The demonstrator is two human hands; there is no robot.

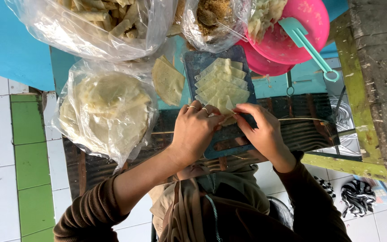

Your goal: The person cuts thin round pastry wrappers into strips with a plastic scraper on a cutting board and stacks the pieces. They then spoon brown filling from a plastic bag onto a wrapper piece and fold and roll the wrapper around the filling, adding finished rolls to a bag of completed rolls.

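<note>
A dark blue cutting board [204,67] lies in front of me with several pale wrapper sheets [222,83] fanned out on it. My left hand [195,130] and my right hand [258,127] meet at the near end of the fan. Both pinch the same small folded wrapper piece [227,117] between their fingertips. Rings show on two fingers of my left hand. A single round wrapper [168,81] lies just left of the board.
A clear bag of stacked round wrappers [106,112] sits at the left. Above it is a bag of rolled pastries [99,20] and a bag of brown crumbly filling with a spoon [211,18]. A pink bowl [310,22] holds a teal spatula [307,42].
</note>
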